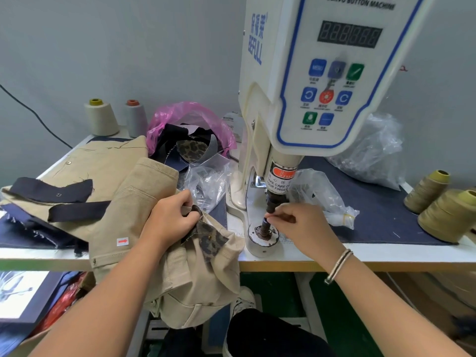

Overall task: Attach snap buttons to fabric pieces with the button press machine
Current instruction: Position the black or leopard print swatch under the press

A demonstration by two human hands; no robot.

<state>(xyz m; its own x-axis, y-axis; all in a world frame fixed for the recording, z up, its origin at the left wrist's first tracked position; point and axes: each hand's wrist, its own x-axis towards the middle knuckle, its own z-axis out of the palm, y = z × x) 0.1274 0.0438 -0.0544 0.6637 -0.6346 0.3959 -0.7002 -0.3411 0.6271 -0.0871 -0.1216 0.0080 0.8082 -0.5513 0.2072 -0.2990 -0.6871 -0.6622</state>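
The white button press machine (316,81) stands at the table's middle, its dark punch (273,202) above the round lower die (262,235). My right hand (296,222) is at the die's post, its fingertips pinching something small there; whether it is a snap button I cannot tell. My left hand (172,217) grips a leopard-print fabric piece (211,238) with a small brass snap on it, lying on a beige garment (144,202) left of the die.
A pink bag of dark fabric scraps (190,135) sits behind the garment, clear plastic bags (316,194) beside the machine. Thread cones stand at back left (101,117) and at the right edge (448,215). Dark fabric strips (59,191) lie at left.
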